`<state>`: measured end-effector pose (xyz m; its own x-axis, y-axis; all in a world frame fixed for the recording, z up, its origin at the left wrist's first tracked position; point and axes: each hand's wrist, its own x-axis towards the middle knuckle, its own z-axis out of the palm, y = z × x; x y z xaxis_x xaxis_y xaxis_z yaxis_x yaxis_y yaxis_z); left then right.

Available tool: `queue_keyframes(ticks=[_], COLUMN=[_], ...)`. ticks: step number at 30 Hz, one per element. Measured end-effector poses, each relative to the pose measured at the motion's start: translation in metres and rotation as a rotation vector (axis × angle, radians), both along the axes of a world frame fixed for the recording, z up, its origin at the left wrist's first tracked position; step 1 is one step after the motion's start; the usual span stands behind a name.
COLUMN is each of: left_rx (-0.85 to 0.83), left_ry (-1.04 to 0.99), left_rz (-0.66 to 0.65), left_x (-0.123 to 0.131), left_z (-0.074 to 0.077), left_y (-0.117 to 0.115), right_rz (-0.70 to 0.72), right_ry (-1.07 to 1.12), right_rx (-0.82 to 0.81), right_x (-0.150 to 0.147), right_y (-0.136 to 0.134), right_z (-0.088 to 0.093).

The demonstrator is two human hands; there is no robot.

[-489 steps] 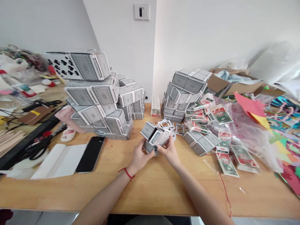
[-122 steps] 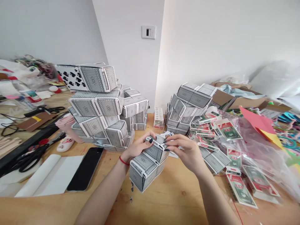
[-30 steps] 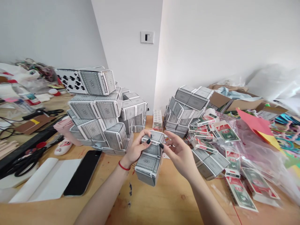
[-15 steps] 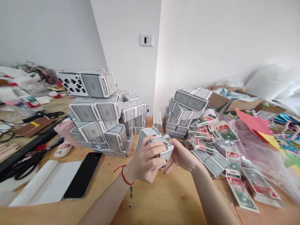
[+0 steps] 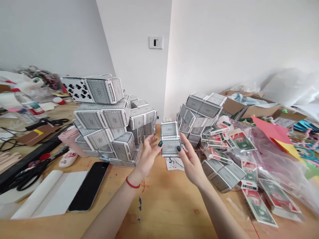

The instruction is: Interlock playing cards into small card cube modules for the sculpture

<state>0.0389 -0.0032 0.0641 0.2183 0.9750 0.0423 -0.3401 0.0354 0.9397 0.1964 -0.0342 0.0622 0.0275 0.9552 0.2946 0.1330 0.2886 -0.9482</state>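
Note:
A box folded from grey-backed playing cards [image 5: 170, 139] is held upright over the middle of the wooden table. My right hand [image 5: 190, 159] grips its right side, with the thumb on the front face and the fingers partly hidden behind. On the other side, my left hand [image 5: 148, 154] has its thumb tip at the box's left edge, while its fingers stand apart from the box. Loose playing cards [image 5: 174, 163] lie under and behind the held box. A stack of similar card boxes [image 5: 99, 119] rises to the left, and another stack [image 5: 201, 109] stands at the back right.
A black phone [image 5: 89, 186] and white paper [image 5: 50, 196] lie at the left, near black-handled scissors [image 5: 35, 172]. To the right are a card-built block [image 5: 223, 174], several red-and-green card packs [image 5: 240, 140] and crumpled plastic [image 5: 281, 166]. A cardboard box [image 5: 259, 111] stands behind.
The card box has turned so its patterned face points toward me. My left hand has loosened from around it and moved left; my right hand now grips its right side. Loose cards have come into view.

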Motion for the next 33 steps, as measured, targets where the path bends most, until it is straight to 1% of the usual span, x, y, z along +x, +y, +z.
queue_keyframes(ticks=[1,3,4,6,8,12,15,19,26,33], left_rx=[-0.065,-0.093,-0.068,0.003,0.023,-0.066,-0.093,-0.083,-0.076,-0.129], left_ry=[-0.052,-0.116,-0.130,-0.132,-0.142,-0.300,-0.392,-0.415,-0.447,-0.427], left_rz=[-0.051,-0.116,-0.110,-0.050,-0.025,-0.103,-0.108,-0.076,-0.102,-0.075], left_x=[0.002,0.005,0.006,0.008,0.009,0.009,0.010,0.013,0.013,0.013], left_z=[0.000,-0.001,-0.001,-0.002,-0.004,-0.004,-0.002,-0.003,-0.007,-0.005], left_y=[0.000,-0.001,-0.001,-0.002,-0.003,-0.003,-0.005,-0.006,-0.004,-0.005], right_rz=[-0.008,0.002,0.006,-0.003,-0.036,-0.056,-0.062,-0.063,-0.025,0.007], right_ry=[-0.068,-0.167,-0.199,-0.252,-0.314,-0.440,-0.510,-0.561,-0.608,-0.615], right_rx=[0.035,0.066,0.075,0.097,0.124,0.160,0.193,0.195,0.171,0.150], right_x=[-0.002,-0.006,-0.008,-0.010,-0.011,-0.014,-0.016,-0.017,-0.013,-0.008], right_y=[-0.002,-0.006,-0.008,-0.012,-0.015,-0.022,-0.026,-0.028,-0.027,-0.027], right_z=[0.000,0.000,0.000,0.002,0.004,0.008,0.011,0.014,0.013,0.013])
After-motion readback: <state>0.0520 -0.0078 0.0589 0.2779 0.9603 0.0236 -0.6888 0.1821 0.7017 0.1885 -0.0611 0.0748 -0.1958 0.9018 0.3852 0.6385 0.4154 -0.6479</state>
